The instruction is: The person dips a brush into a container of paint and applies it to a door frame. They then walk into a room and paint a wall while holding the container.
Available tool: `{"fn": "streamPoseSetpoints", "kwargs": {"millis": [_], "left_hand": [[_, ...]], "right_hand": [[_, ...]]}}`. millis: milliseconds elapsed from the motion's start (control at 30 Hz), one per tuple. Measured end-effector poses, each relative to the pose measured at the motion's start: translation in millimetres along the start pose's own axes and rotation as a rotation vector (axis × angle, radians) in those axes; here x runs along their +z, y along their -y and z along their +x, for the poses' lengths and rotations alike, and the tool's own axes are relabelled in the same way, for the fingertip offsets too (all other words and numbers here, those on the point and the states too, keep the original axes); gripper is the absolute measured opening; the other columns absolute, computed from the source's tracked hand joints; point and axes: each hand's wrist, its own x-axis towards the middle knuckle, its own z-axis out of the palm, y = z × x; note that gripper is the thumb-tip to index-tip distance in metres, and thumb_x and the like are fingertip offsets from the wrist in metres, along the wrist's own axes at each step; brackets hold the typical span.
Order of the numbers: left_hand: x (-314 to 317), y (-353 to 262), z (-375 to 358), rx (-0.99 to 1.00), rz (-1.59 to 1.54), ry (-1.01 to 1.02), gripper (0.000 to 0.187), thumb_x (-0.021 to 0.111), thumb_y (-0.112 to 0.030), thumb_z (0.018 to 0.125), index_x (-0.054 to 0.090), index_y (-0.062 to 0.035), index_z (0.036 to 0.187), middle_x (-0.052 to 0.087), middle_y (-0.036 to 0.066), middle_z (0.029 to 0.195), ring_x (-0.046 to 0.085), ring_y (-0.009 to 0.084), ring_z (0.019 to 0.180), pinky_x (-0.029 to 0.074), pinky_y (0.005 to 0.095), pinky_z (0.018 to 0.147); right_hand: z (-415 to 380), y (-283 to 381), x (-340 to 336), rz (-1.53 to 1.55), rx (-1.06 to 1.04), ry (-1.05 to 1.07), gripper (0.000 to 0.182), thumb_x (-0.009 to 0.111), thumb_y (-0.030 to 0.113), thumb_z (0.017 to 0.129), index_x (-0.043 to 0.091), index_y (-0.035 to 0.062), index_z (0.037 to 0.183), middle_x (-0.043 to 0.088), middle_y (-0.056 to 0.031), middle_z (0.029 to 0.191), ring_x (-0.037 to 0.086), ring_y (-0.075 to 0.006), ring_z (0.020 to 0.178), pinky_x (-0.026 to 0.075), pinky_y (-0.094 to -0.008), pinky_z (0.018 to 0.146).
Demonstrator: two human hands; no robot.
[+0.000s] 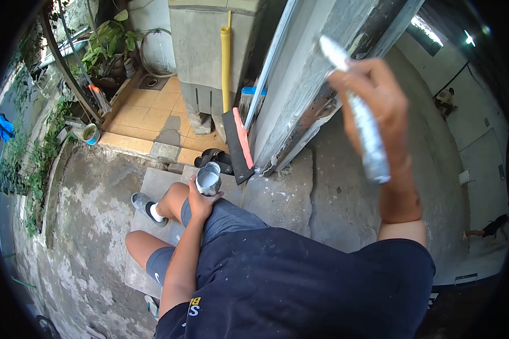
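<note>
My right hand (383, 101) is raised at the upper right with its fingers closed round a paintbrush (370, 144). The brush's handle is smeared with whitish paint. Its pale tip points up and left, overlapping a grey-white painted post (300, 85) in this view. Lower down, my left hand (199, 202) grips a small open can (208, 179) close to my knee. Pale grey-white paint shows inside the can, and its rim is coated too.
A pink-and-black floor squeegee (242, 141) and a blue-topped broom (254, 91) lean beside the post. Dark sandals (215, 160) lie near them. A yellow pipe (225, 68) stands against a grey block. Two people are far off at the right.
</note>
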Motion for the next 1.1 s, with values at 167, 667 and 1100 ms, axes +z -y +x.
{"fn": "streamPoseSetpoints", "kwargs": {"millis": [167, 667, 1100], "left_hand": [[0, 0, 0, -0.008, -0.029, -0.005, 0.108, 0.1, -0.016, 0.058, 0.036, 0.0034, 0.143, 0.06, 0.024, 0.128, 0.063, 0.0366, 0.119, 0.05, 0.0424, 0.101], [-5, -8, -2, 0.011, -0.012, 0.04, 0.108, 0.099, -0.018, 0.059, 0.035, 0.0049, 0.143, 0.059, 0.024, 0.13, 0.06, 0.0363, 0.122, 0.048, 0.0416, 0.103], [-5, -6, -5, 0.042, 0.029, -0.015, 0.107, 0.1, -0.016, 0.057, 0.037, 0.0042, 0.142, 0.06, 0.024, 0.128, 0.063, 0.0373, 0.118, 0.051, 0.0417, 0.1]], "right_hand": [[63, -8, -56, -0.198, -0.275, -0.155, 0.018, 0.072, -0.005, 0.084, 0.075, 0.0017, 0.101, 0.07, -0.0113, 0.095, 0.069, -0.0214, 0.081, 0.054, -0.0298, 0.072], [82, -29, -64, -0.756, -0.523, -0.216, 0.015, 0.07, 0.005, 0.08, 0.072, 0.0058, 0.095, 0.066, -0.0104, 0.089, 0.067, -0.0224, 0.073, 0.054, -0.0313, 0.063], [-100, 13, 90, -0.262, -0.596, 0.394, 0.011, 0.062, 0.013, 0.079, 0.063, 0.0025, 0.076, 0.055, -0.0071, 0.076, 0.065, -0.0185, 0.067, 0.052, -0.0289, 0.053]]}}
